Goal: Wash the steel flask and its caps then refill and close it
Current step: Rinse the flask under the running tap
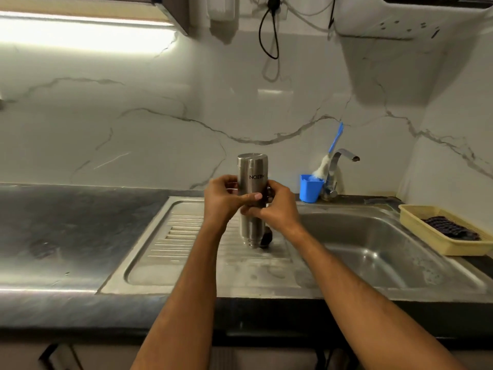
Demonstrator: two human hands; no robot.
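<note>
Both hands (226, 198) (277, 206) grip inverted flask (250, 182), prob. resting on drainboard (165, 231).

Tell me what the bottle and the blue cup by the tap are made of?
The flask, held upside down by the left hand and right hand, looks like brushed stainless steel: silvery grey with soft streaky reflections. The blue cup is probably plastic: solid bright colour, dull shine, no metallic reflections.
</note>
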